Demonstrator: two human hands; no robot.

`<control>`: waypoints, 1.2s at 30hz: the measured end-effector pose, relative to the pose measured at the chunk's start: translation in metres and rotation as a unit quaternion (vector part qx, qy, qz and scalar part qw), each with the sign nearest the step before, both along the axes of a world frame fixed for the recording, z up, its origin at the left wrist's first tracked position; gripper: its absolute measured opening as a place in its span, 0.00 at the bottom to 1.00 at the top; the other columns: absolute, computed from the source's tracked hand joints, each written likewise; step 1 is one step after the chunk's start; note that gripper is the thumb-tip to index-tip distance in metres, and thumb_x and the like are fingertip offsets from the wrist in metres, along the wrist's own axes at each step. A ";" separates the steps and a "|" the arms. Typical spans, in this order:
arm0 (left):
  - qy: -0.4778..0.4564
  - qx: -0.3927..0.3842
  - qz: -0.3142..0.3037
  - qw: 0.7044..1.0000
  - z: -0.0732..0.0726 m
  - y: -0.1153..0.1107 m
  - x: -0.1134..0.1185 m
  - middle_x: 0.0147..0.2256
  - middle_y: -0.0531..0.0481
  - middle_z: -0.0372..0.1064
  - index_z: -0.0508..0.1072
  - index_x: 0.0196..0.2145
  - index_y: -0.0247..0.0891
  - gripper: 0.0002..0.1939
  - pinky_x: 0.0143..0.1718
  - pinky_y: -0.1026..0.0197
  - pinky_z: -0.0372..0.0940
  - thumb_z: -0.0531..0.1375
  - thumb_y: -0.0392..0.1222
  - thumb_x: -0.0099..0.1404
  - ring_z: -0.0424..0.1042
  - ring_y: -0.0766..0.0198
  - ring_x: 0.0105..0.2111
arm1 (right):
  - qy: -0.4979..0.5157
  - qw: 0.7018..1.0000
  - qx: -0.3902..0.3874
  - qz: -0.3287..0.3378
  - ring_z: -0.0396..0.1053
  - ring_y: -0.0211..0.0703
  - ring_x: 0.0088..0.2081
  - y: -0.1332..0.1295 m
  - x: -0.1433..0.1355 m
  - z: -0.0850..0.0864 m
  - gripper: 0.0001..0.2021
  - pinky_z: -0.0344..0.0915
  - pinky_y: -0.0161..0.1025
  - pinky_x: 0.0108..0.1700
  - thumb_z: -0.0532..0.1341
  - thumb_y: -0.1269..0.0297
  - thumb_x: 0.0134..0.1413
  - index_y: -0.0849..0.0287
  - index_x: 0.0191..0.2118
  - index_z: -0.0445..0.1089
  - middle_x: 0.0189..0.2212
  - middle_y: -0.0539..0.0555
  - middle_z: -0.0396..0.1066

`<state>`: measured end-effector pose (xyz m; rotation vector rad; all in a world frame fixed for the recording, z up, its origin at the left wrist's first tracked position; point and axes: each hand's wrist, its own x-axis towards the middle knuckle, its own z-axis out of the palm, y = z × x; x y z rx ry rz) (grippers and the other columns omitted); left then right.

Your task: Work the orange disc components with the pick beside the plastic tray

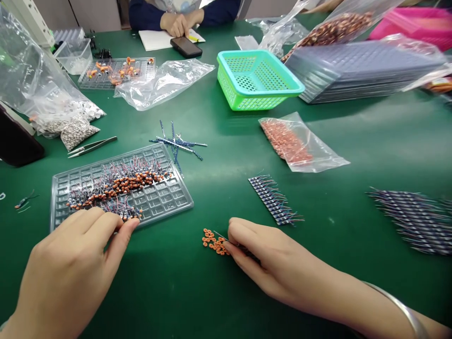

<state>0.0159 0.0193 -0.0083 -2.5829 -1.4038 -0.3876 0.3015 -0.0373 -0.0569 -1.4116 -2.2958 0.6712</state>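
My left hand [76, 256] is closed in a pinch at the front edge of the clear plastic tray [173, 190]. Whatever lies between its thumb and finger is hidden. In the tray are rows of small orange-ended parts with thin wires [122, 184]. My right hand [259, 252] is closed around tweezers [221, 236], of which only the thin metal tip shows. That tip is over a small pile of orange rings [211, 241] on the green table. Beyond the right hand lies a strip of small circuit boards with wires [271, 200].
Another pair of tweezers [92, 147] and loose blue strips [178, 142] lie behind the tray. A bag of orange-brown pieces [287, 141], a green basket [261, 92] and stacked trays [360, 68] stand farther back. More wired strips [413, 219] lie right. Across the table, a person's hands [180, 23] touch a phone.
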 end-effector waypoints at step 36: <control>-0.262 -0.458 -0.134 0.839 -0.011 -0.041 0.061 0.28 0.53 0.70 0.75 0.32 0.38 0.05 0.32 0.69 0.60 0.60 0.38 0.65 0.67 0.70 0.29 | 0.349 0.840 -0.416 0.007 0.48 0.34 0.24 -0.001 -0.015 0.012 0.26 0.47 0.34 0.25 0.62 0.37 0.51 0.58 0.27 0.60 0.21 0.44 0.53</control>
